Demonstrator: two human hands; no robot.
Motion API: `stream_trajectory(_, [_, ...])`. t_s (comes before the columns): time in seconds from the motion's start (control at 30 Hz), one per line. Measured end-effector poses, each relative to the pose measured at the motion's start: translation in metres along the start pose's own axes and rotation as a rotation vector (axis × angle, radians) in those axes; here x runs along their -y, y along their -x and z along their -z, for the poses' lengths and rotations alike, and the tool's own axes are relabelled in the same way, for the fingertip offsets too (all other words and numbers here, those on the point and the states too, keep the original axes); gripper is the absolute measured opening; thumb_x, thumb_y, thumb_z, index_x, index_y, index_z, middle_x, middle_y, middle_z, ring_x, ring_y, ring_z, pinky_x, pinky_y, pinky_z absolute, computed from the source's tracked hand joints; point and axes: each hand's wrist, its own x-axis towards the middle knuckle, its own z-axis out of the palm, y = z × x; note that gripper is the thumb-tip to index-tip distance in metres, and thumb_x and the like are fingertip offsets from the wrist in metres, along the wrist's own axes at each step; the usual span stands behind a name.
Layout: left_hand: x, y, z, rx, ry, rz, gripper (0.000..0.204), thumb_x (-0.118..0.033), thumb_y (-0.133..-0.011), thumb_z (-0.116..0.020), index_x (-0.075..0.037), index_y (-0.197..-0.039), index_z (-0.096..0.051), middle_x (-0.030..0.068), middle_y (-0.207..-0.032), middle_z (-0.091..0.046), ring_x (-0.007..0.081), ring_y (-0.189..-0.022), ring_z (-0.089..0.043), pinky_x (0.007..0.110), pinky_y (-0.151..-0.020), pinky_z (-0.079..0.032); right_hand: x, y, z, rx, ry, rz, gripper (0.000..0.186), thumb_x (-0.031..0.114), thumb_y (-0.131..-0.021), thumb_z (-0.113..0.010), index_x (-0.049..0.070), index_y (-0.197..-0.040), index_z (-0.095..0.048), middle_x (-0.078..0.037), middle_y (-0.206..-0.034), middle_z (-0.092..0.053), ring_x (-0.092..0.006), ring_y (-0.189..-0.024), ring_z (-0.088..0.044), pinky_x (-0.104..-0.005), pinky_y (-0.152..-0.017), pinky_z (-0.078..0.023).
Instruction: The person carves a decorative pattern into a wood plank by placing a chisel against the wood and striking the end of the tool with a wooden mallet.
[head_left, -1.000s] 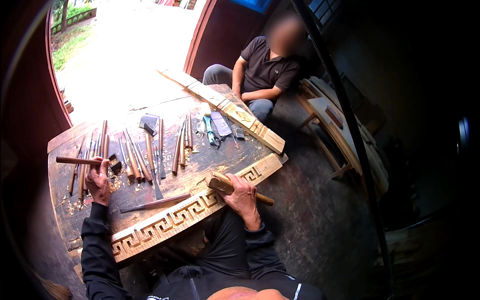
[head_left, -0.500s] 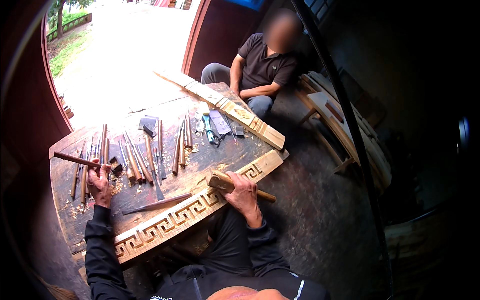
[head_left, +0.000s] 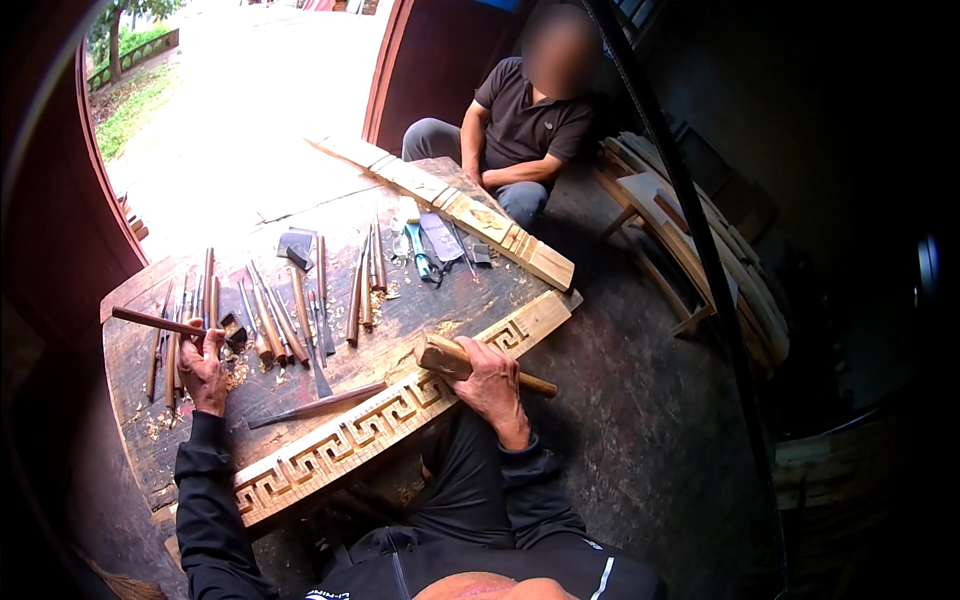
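Observation:
My left hand (head_left: 204, 372) is closed around a slim brown wooden handle (head_left: 150, 319), probably a chisel's, raised over the left side of the workbench. The blade end cannot be made out. In my right hand (head_left: 490, 388) is a wooden mallet (head_left: 440, 357), its handle sticking out to the right below the fist. The mallet is above a long pale board (head_left: 340, 440) carved with a meander pattern, which lies along the bench's near edge. Between my hands, just behind the board, rests a long chisel (head_left: 318, 405).
Several carving chisels (head_left: 272, 318) lie in groups on the dark wooden workbench (head_left: 400, 325), among wood shavings. A blue-handled brush (head_left: 420, 258) lies farther back. Behind it stretches a second carved beam (head_left: 470, 215). Across the bench sits a person (head_left: 530, 130), hands together. Boards (head_left: 700, 240) are stacked at the right.
The view has shifted very slightly. Both hands keep their holds on the handle and the mallet, in nearly the same places.

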Motion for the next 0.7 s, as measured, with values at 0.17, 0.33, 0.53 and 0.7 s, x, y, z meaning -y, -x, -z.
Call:
stream_trajectory(0.17, [0.004,-0.001,0.0,0.008,0.037,-0.001,0.026,-0.009,-0.117,-0.065,0.0,-0.142,-0.061,0.0084,-0.106,-0.078,0.0153,-0.102,-0.077,0.031,-0.096,-0.064,0.002,-0.001,0.001,-0.01,-0.016,-0.026,0.056,0.035,-0.079,-0.098,0.011,-0.125,-0.076,-0.014,-0.111,-0.081,-0.0396,-0.102,-0.078,-0.0483,-0.088,-0.062])
stream_trajectory(0.33, [0.008,-0.001,0.0,0.023,0.041,-0.005,0.027,-0.009,-0.117,-0.065,0.0,-0.143,-0.061,0.0082,-0.107,-0.079,0.015,-0.103,-0.077,0.03,-0.097,-0.063,0.004,-0.001,0.004,-0.01,-0.016,-0.023,0.055,0.033,-0.079,-0.098,0.012,-0.125,-0.076,-0.014,-0.111,-0.08,-0.0395,-0.101,-0.078,-0.0482,-0.087,-0.062])
stream_trajectory(0.53, [0.011,-0.003,0.001,0.027,0.053,0.002,0.029,-0.01,-0.117,-0.065,0.0,-0.144,-0.06,0.008,-0.107,-0.079,0.0149,-0.1,-0.077,0.03,-0.095,-0.062,0.001,-0.001,0.0,-0.013,-0.017,-0.022,0.055,0.034,-0.08,-0.097,0.012,-0.126,-0.075,-0.014,-0.11,-0.08,-0.0397,-0.101,-0.078,-0.048,-0.087,-0.062])
stream_trajectory(0.7, [0.012,-0.003,0.003,0.018,0.044,-0.009,0.026,-0.011,-0.117,-0.066,0.0,-0.14,-0.062,0.0078,-0.107,-0.079,0.0145,-0.099,-0.076,0.03,-0.094,-0.063,0.0,-0.002,-0.001,-0.023,-0.016,0.001,0.057,0.035,-0.081,-0.097,0.013,-0.128,-0.074,-0.013,-0.11,-0.08,-0.0397,-0.101,-0.078,-0.0477,-0.086,-0.062])
